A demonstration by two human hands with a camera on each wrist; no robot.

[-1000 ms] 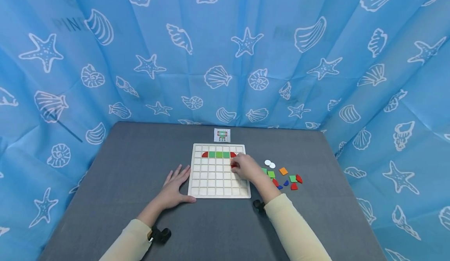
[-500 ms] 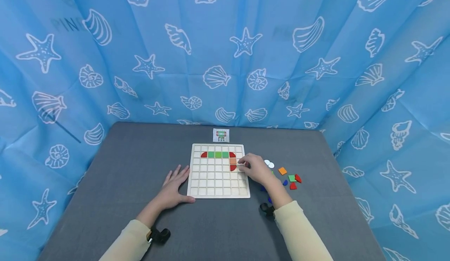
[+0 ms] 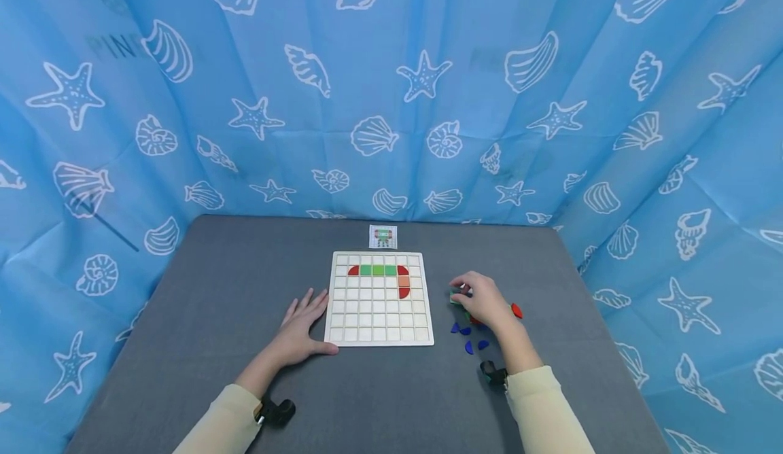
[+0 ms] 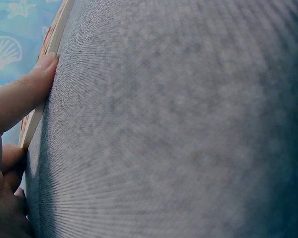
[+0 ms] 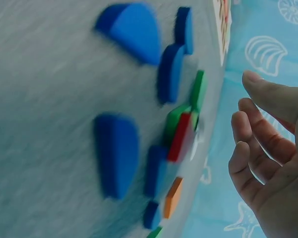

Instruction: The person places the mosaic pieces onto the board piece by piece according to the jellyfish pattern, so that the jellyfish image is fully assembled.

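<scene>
My left hand [image 3: 296,335] rests with spread fingers against the left edge of a white gridded board [image 3: 367,325]; in the left wrist view its thumb [image 4: 27,94] touches the board's side. On the board, a row of green squares [image 3: 378,270] runs between two rounded red pieces. Below the right red one sit an orange square [image 3: 404,281] and another rounded red piece [image 3: 404,293]. To the board's right, my right hand [image 3: 483,301] hovers over loose pieces, partly hiding them. Its fingers are loosely bent, with nothing between them in the right wrist view.
Several blue pieces [image 5: 116,156] lie on the grey table nearest the right wrist, with red [image 5: 180,138], green [image 5: 198,91] and orange [image 5: 173,198] ones beyond. A small printed pattern card [image 3: 383,236] lies behind the board. A blue shell-print curtain [image 3: 367,100] surrounds the table.
My right hand has left the board and moved right to the loose pieces, uncovering the orange square and lower red piece on the board. The left hand stays at the board's edge.
</scene>
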